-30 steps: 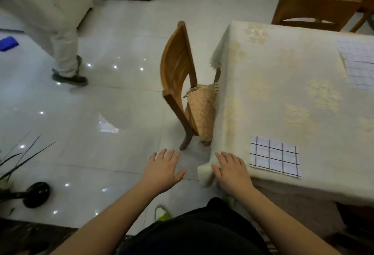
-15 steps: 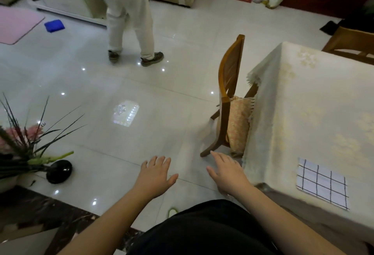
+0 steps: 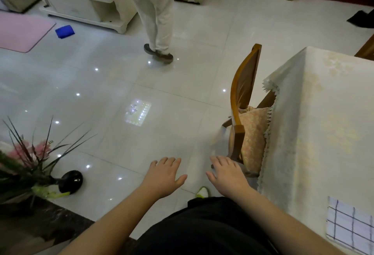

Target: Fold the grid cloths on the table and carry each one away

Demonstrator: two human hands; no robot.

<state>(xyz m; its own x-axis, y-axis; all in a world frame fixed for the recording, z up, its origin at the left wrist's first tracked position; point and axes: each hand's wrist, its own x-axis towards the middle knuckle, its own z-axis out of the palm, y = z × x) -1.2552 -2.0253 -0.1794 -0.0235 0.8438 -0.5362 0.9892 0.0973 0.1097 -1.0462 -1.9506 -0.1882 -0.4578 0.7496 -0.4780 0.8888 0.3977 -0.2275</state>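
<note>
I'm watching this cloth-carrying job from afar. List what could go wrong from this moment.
1. Both hands, left and right, are open and hold nothing, while the folded grid cloth lies on the table; it may get left behind.
2. Another person is standing on the floor ahead; a collision is possible.
3. The chair is close beside the right hand and could be bumped.
</note>
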